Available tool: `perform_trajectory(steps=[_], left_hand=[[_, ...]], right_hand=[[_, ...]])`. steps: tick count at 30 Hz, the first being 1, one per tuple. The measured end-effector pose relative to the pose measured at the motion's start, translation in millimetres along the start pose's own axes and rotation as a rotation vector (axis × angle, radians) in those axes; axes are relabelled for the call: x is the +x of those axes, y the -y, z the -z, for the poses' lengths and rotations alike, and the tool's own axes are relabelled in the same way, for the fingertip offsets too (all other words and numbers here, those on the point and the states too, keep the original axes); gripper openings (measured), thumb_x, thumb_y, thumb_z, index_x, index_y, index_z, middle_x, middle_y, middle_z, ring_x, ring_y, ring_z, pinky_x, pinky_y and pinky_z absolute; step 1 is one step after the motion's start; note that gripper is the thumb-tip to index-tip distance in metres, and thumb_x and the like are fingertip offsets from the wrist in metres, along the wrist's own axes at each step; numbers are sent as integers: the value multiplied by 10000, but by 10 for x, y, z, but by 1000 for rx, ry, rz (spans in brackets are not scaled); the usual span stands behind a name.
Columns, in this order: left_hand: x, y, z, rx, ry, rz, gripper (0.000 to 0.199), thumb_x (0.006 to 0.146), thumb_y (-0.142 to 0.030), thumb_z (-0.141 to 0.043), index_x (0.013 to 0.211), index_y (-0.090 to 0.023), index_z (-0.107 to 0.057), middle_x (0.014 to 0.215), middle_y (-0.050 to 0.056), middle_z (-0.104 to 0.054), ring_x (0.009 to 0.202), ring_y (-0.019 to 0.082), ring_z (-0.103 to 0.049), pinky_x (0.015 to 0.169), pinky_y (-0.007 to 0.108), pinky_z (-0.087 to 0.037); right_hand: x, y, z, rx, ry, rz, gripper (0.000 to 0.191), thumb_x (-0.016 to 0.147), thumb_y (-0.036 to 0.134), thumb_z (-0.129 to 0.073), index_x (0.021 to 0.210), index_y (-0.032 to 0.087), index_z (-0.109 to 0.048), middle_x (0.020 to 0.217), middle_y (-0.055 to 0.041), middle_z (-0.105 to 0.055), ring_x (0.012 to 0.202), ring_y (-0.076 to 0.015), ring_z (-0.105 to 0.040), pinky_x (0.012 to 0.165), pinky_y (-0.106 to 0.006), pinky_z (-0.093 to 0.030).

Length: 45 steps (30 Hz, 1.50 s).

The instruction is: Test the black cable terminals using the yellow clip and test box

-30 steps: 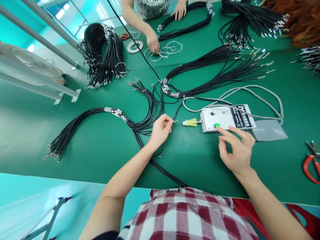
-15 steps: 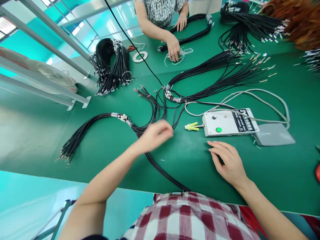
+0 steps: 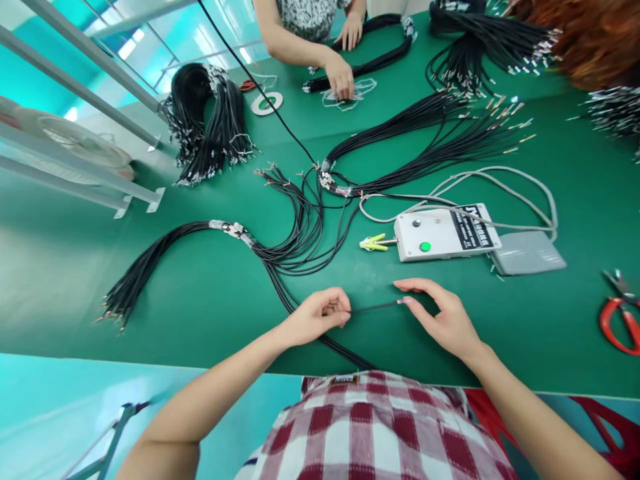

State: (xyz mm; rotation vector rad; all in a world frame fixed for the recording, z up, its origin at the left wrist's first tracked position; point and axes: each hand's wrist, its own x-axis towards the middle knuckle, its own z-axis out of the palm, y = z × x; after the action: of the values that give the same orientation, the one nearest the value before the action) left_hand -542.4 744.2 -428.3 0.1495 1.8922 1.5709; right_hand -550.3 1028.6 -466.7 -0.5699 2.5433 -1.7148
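My left hand (image 3: 323,315) pinches a thin black cable (image 3: 375,307) near the front of the table. The cable's pale end points right and meets or nearly meets my right thumb. My right hand (image 3: 437,313) has its thumb and fingers spread apart, with nothing gripped between them. Beneath and behind my left wrist runs a bundle of black cables (image 3: 280,283), bound with clear tape around white connectors (image 3: 235,230). Beyond my right hand lies a white box (image 3: 445,233) with a green button and a yellow-green clip (image 3: 375,243) on its left end.
A grey pedal (image 3: 529,253) sits right of the box. Red-handled cutters (image 3: 620,313) lie at the right edge. Behind are another cable bundle (image 3: 400,147), a heap of cables (image 3: 207,123) and a tape roll (image 3: 267,103). A co-worker's hand (image 3: 340,75) touches white strings across the table.
My left hand has moved down and right, away from the loose cable ends, and now holds a black cable. My right hand has shifted slightly left, its thumb at the cable's end.
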Motion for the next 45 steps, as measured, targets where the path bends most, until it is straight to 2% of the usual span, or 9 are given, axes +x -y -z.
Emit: perform_trajectory(steps=[4, 8, 12, 15, 19, 25, 31, 37, 45], left_hand=[[65, -44, -134, 116, -75, -54, 136, 920, -288, -564, 860, -173, -522, 751, 2, -564, 701, 125, -532, 682, 255, -438], [166, -195, -393, 282, -62, -201, 147, 918, -197, -538, 1064, -197, -529, 906, 29, -604, 822, 149, -564, 776, 280, -455], [314, -289, -617, 122, -24, -220, 296, 960, -239, -504, 1251, -203, -465, 817, 4, -602, 710, 128, -549, 675, 250, -439], [386, -274, -652, -22, -68, -152, 216, 977, -328, -502, 1114, -167, -546, 665, -30, -537, 605, 108, -495, 587, 230, -385], [400, -249, -638, -187, -132, -111, 277, 938, -424, -579, 928, -148, -584, 644, -11, -565, 584, 98, -504, 557, 224, -371], [393, -283, -665, -227, -144, -103, 293, 904, -436, -639, 882, -147, -592, 639, -5, -605, 546, 80, -498, 561, 222, -393], [399, -258, -670, -270, -176, -106, 357, 879, -506, -648, 878, -153, -594, 621, -9, -588, 534, 83, -485, 533, 220, -378], [411, -233, -671, -348, -191, -88, 382, 858, -525, -667, 863, -154, -575, 592, -18, -575, 485, 67, -437, 475, 203, -323], [401, -224, -660, -335, -200, -108, 337, 880, -478, -663, 878, -150, -589, 601, -18, -582, 498, 66, -456, 491, 202, -345]], right_hand=[[-9, 124, -104, 383, 44, -186, 220, 909, 282, -667, 1126, 248, -654, 972, -40, -743, 804, -171, -730, 789, -325, -589], [8, 147, -166, 411, 46, -226, 83, 892, 297, -686, 926, 233, -726, 844, -27, -728, 734, -160, -705, 727, -308, -562], [-2, 116, -79, 478, 64, -265, 149, 848, 302, -736, 988, 252, -744, 899, -38, -728, 806, -173, -678, 746, -320, -540], [-21, 91, 20, 662, 36, -398, 255, 836, 330, -754, 1077, 257, -710, 928, -36, -734, 757, -150, -657, 731, -309, -526], [15, 145, 16, 787, -23, -531, 178, 849, 379, -734, 917, 216, -707, 772, -5, -676, 653, -113, -578, 656, -269, -456], [187, 306, -115, 1009, 53, -652, 234, 805, 408, -745, 821, 191, -658, 658, 29, -576, 568, -88, -475, 579, -248, -360], [172, 301, -176, 1011, 58, -661, 234, 772, 388, -767, 801, 201, -629, 596, 52, -507, 545, -95, -405, 571, -259, -330], [75, 273, -290, 815, -71, -570, 290, 766, 456, -782, 785, 216, -620, 656, 34, -523, 588, -113, -421, 586, -269, -370], [102, 262, -224, 846, -64, -538, 207, 802, 401, -768, 839, 215, -684, 690, 30, -568, 604, -100, -452, 613, -260, -387]])
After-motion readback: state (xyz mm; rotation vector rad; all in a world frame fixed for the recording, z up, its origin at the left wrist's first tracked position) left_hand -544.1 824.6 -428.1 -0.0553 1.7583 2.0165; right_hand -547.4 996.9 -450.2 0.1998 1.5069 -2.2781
